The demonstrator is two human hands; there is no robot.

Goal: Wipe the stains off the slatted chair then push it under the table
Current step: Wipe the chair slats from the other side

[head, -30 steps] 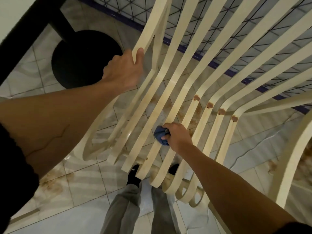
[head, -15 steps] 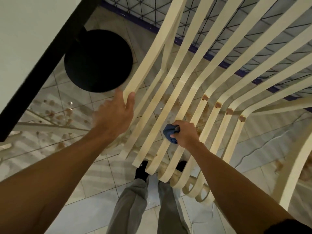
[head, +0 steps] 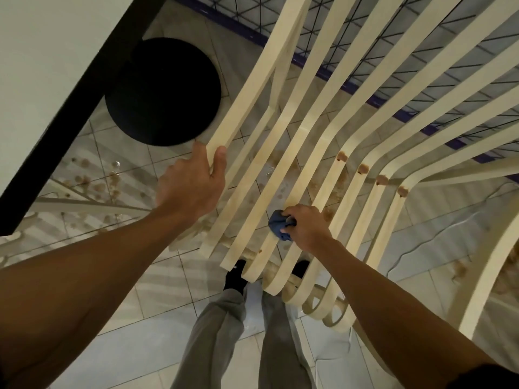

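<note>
Chair (head: 286, 153) stood beside counter (head: 50, 66), not under. Left hand (head: 191, 186) slid lower, gripped outer slat. Right hand (head: 304, 227) squeezed blue cloth (head: 278, 224) on slat. I saw brown stains (head: 362, 169) left; wiping unfinished.

My left hand (head: 193, 186) reaches forward, fingers curled in a grip, thumb up. My right hand (head: 306, 227) is fisted tight, arm extended, lower than the left.

black round base (head: 163, 91) on tiled floor (head: 118, 327) | brown spots (head: 95, 183) on tiles | wire grid panel (head: 438, 88) beyond
</note>
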